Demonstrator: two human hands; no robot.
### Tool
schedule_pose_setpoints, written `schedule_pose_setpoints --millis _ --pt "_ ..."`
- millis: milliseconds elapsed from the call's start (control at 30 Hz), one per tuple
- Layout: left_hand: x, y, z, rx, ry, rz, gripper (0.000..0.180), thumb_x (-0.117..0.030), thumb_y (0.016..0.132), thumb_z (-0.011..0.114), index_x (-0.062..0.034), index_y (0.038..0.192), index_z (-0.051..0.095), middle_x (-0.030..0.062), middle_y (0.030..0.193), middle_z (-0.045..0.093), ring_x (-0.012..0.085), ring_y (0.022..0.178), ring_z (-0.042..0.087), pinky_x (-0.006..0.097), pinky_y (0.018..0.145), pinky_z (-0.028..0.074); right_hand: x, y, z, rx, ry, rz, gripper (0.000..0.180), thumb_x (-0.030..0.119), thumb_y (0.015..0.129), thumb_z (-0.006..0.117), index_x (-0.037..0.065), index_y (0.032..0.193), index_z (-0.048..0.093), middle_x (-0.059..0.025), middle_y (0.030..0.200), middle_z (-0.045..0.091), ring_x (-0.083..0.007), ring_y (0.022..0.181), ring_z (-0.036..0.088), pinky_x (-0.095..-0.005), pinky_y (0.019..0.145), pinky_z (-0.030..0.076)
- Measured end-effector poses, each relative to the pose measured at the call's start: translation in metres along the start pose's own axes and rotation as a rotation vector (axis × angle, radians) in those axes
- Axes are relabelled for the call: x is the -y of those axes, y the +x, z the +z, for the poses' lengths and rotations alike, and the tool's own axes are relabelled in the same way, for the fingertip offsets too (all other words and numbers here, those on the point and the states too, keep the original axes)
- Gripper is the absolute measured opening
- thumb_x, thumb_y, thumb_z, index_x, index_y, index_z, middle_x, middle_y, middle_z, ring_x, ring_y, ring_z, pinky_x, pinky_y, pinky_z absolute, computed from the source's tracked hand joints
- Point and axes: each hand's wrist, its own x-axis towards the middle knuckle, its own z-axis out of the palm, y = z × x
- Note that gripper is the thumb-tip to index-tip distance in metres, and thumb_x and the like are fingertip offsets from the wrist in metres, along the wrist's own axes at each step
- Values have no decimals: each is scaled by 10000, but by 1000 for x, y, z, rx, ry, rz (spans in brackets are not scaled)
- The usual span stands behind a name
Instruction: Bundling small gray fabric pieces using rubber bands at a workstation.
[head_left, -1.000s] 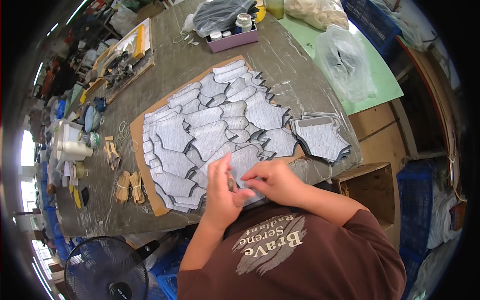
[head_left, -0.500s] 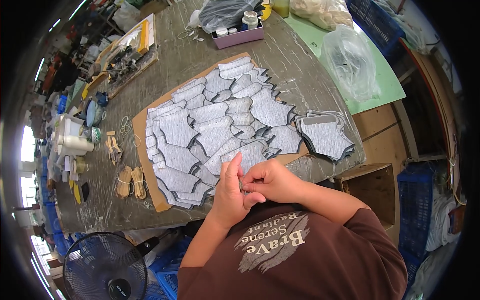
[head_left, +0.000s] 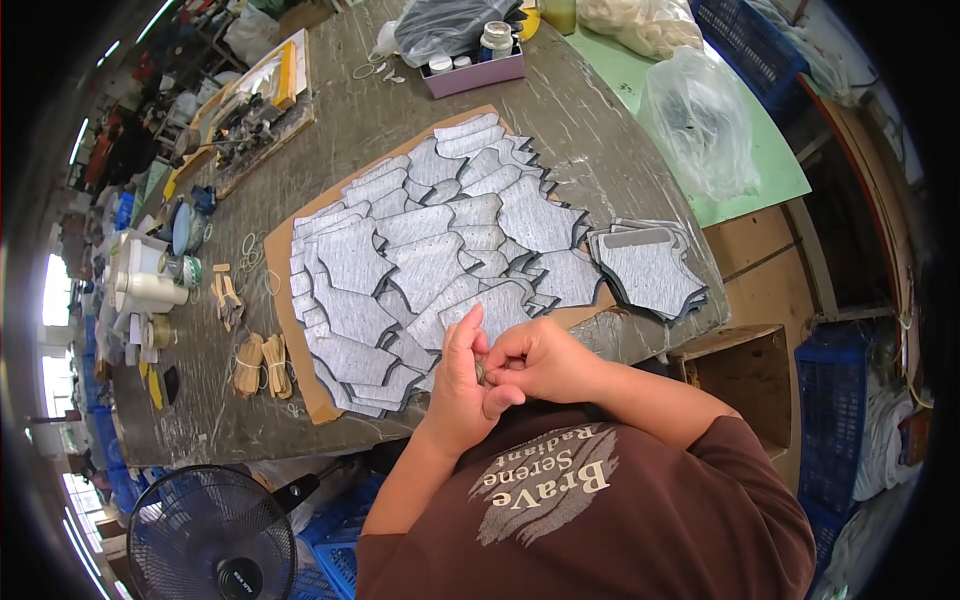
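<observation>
Close in front of my chest, my left hand (head_left: 462,385) is held upright, its fingers stretched up and its thumb apart. My right hand (head_left: 538,362) meets it from the right with thumb and fingers pinched together. Between the two hands, against the left palm, shows a small greyish roundish thing (head_left: 481,372), too small and too covered to name. Just beyond my fingertips lie many overlapping grey cut pieces (head_left: 430,265) with dark edges, spread over a brown cardboard sheet (head_left: 292,365). A separate stack of similar grey pieces (head_left: 650,275) sits to the right.
Tan strip bundles (head_left: 262,365) and loose rubber bands (head_left: 250,250) lie left on the dark table (head_left: 560,100). A purple box (head_left: 480,78) with jars stands at the back. A clear plastic bag (head_left: 700,125) rests on a green board. A fan (head_left: 210,535) is at lower left.
My hands stay together in nearly the same place. The right fingers and the left thumb have shifted slightly, and a little more of the small thing shows between them.
</observation>
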Motion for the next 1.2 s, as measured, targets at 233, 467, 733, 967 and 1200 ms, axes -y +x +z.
schedule_pose_setpoints --millis 233,467,733,967,1200 --pt "-13 1 -8 -105 -660 -305 617 -368 866 597 10 1297 370 80 948 451 108 617 469 222 551 426 -8 0 3 46 476 115 65 89 832 575 29 820 597 28 671 542 -32 597 446 -196 530 365" --pt "-12 12 -24 27 -35 111 111 22 767 640 -25 866 618 82 900 542 145 638 513 237 581 427 -18 1 0 117 598 154 67 96 881 488 76 819 500 50 615 413 -31 543 363 -201 487 323" --pt "17 9 -38 -393 -223 -495 26 -12 799 640 -12 806 615 5 646 564 46 489 481 175 425 359 -42 1 -28 -508 109 -212 54 9 821 488 61 828 494 -96 815 553 -142 598 526 -260 462 377" --pt "20 32 -34 -248 -177 -615 44 -22 805 630 14 829 641 -5 630 557 51 515 493 197 479 409 -48 2 -11 -480 -1067 -395 192 184 744 689 140 925 643 -29 715 500 -199 564 556 -330 463 442" --pt "17 39 -32 -242 -143 -637 49 -51 813 631 -6 829 640 -2 568 552 38 452 462 179 414 335 -52 2 -10 -464 -1125 -395 171 180 740 685 133 901 655 -21 702 474 -176 538 542 -320 446 431"
